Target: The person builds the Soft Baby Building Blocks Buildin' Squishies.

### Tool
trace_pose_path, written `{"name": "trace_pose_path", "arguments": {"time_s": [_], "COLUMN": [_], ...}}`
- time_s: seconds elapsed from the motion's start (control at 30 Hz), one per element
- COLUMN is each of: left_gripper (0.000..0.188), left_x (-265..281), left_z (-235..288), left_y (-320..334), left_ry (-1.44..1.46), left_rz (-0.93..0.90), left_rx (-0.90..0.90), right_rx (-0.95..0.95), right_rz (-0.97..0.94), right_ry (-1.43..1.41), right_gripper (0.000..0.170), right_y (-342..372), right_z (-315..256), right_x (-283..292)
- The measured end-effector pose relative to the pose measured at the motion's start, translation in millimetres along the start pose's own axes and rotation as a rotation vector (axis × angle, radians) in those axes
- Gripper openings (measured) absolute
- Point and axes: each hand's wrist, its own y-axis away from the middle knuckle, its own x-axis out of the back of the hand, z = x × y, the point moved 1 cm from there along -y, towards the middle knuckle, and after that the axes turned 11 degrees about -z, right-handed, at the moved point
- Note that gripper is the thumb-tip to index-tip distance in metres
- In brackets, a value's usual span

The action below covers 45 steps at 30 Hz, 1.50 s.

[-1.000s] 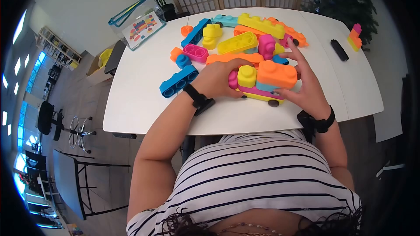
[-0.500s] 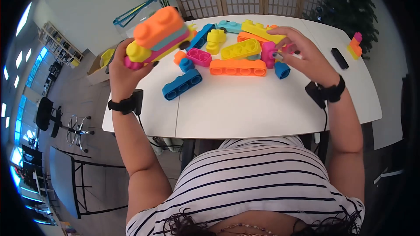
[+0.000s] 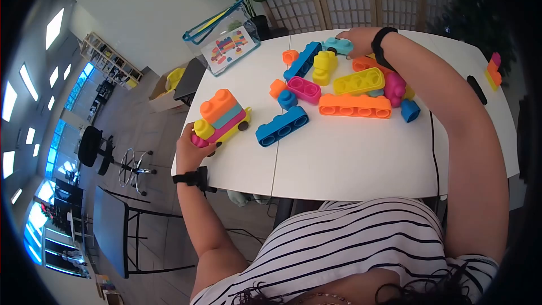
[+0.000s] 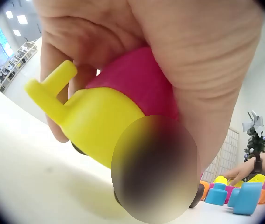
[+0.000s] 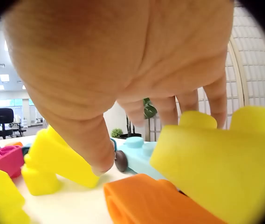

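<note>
My left hand [image 3: 189, 151] grips the magenta end of a block vehicle at the table's left side. The vehicle has a yellow wheeled base [image 4: 97, 112], a magenta block [image 4: 137, 84], and yellow, light blue and orange blocks [image 3: 217, 106] on top. At the back of the table my right hand [image 3: 362, 40] reaches over a light blue wheeled base [image 3: 339, 46]. The right wrist view shows that base [image 5: 139, 161] beyond my thumb, fingers [image 5: 165, 109] extended above and behind it; contact is unclear. A yellow block [image 5: 221, 163] stands in front of the fingers.
Mid-table lie a long orange block [image 3: 354, 106], a yellow one [image 3: 358, 81], blue blocks [image 3: 282, 126] and a magenta block [image 3: 304, 89]. A clear bag [image 3: 231, 48] stands at the back left. At the right are a black object [image 3: 477, 90] and a small stack [image 3: 494, 72].
My left hand has carried the vehicle from mid-table up and leftward, then lowered it at the left side. My right hand has let go of it and moved to the back. The head view has shifted.
</note>
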Motion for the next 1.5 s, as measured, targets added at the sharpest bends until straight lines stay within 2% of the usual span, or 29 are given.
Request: {"name": "trace_pose_path", "arguments": {"time_s": [0.03, 0.13, 0.27, 0.3, 0.43, 0.47, 0.53, 0.6, 0.67, 0.73, 0.8, 0.87, 0.9, 0.97, 1.03, 1.07, 1.13, 1.3, 1.4, 1.47, 1.5], "left_gripper": [0.071, 0.071, 0.069, 0.075, 0.082, 0.080, 0.077, 0.070, 0.072, 0.070, 0.070, 0.073, 0.076, 0.078, 0.070, 0.064, 0.059, 0.051, 0.049, 0.049, 0.047], "left_x": [-2, -6, -10, -9, -11, -10, -13, -12, -13, -26, -41, -55, -62, -77, -91, -99, -111, -132, -132, -131, -132], "left_z": [0, 8, -2, -4, 5, 6, 9, 42, 78, 112, 142, 161, 169, 182, 189, 194, 198, 189, 187, 187, 186], "left_y": [-1, -1, -8, -9, -7, -8, -8, 0, 6, 11, 19, 25, 29, 35, 39, 43, 50, 53, 55, 54, 53], "left_ry": [-0.027, -0.001, 0.032, 0.027, 0.102, 0.040, -0.072, -0.045, -0.080, 0.019, 0.309, 0.393, 0.497, 0.525, 0.386, 0.355, 0.267, 0.260, 0.281, 0.286, 0.279], "left_rz": [-0.012, -0.023, -0.076, -0.124, -0.085, 0.036, 0.267, 0.300, 0.346, 0.320, 0.183, 0.089, 0.013, -0.130, -0.280, -0.331, -0.432, -0.533, -0.560, -0.557, -0.549], "left_rx": [0.005, -0.011, 0.036, 0.057, 0.007, -0.085, -0.266, -0.209, -0.372, -0.381, -0.574, -0.666, -0.671, -0.658, -0.678, -0.660, -0.613, -0.577, -0.516, -0.491, -0.503], "right_rx": [-0.081, -0.189, -0.228, -0.222, -0.244, -0.250, -0.090, 0.010, 0.223, 0.398, 0.467, 0.456, 0.466, 0.478, 0.462, 0.459, 0.365, 0.439, 0.503, 0.492, 0.436], "right_rz": [-0.009, -0.135, -0.076, -0.022, -0.005, -0.002, 0.307, 0.542, 0.605, 0.670, 0.543, 0.303, 0.264, 0.166, 0.046, 0.049, -0.126, -0.062, 0.215, 0.450, 0.436], "right_ry": [-0.001, 0.069, 0.021, 0.056, 0.067, 0.063, -0.094, -0.192, -0.379, -0.497, -0.425, -0.215, -0.150, -0.038, 0.004, 0.007, 0.121, 0.124, -0.074, 0.099, 0.149], "right_gripper": [0.079, 0.083, 0.064, 0.057, 0.057, 0.057, 0.061, 0.059, 0.056, 0.056, 0.059, 0.062, 0.059, 0.053, 0.046, 0.046, 0.049, 0.049, 0.046, 0.040, 0.041], "right_y": [-5, -30, -38, -44, -23, -18, -7, 1, 31, 61, 114, 169, 181, 199, 205, 205, 204, 196, 190, 181, 175], "right_z": [3, 11, 16, 23, 13, 15, 21, 23, 6, -22, -64, -105, -119, -139, -148, -150, -150, -133, -125, -110, -99], "right_x": [-2, -6, -17, -22, -9, -6, -1, 5, 18, 18, 28, 34, 22, 1, -25, -35, -54, -81, -67, -56, -52]}}
